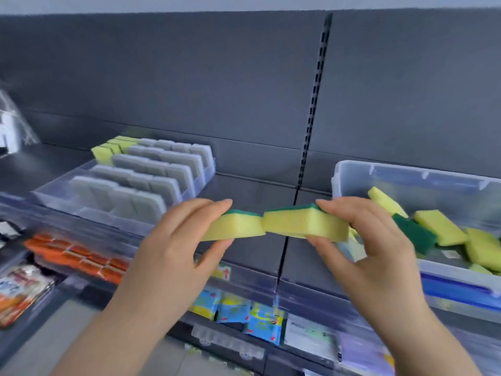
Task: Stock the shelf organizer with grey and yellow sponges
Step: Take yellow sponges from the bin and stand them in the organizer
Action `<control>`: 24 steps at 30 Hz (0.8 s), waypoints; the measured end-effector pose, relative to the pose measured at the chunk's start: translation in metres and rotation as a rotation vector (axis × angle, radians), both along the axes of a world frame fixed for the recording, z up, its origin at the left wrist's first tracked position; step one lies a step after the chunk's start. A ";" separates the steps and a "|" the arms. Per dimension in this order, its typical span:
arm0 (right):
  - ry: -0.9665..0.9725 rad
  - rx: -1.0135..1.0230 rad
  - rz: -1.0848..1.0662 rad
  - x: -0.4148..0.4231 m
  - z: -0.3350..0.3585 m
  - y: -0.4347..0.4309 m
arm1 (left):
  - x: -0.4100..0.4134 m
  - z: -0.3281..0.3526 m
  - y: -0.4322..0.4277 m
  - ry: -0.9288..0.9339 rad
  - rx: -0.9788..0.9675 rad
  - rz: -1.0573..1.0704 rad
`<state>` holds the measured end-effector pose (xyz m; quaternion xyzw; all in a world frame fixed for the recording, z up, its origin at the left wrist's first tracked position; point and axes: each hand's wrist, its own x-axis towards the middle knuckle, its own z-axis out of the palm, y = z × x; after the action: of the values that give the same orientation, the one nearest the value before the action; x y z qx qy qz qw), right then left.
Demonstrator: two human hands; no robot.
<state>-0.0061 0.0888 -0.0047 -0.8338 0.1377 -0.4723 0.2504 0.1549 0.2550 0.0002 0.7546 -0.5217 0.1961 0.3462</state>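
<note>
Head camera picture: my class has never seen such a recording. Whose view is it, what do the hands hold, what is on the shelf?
No machine: a person wears the camera on their head, so you see their own hands. The left hand pinches one yellow sponge with a green top; the right hand pinches a second sponge, corners touching. On the dark shelf, a clear organizer at left holds rows of grey sponges, with yellow ones behind. A clear bin at right holds loose yellow sponges.

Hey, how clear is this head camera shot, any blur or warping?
Head view: the left hand, right hand and their yellow sponges look fairly sharp; lower-left packets look smeared and blurred; the slotted upright leans from the wide lens; light is soft, without harsh glare.
</note>
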 end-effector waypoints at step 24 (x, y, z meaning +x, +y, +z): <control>0.071 0.225 0.217 0.303 0.007 0.161 | 0.261 -0.033 0.220 0.082 0.129 0.247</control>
<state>0.2966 0.2494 0.0022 -0.8267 0.1079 -0.3943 0.3867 0.4161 0.4747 -0.0331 0.8412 -0.4219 0.1723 0.2910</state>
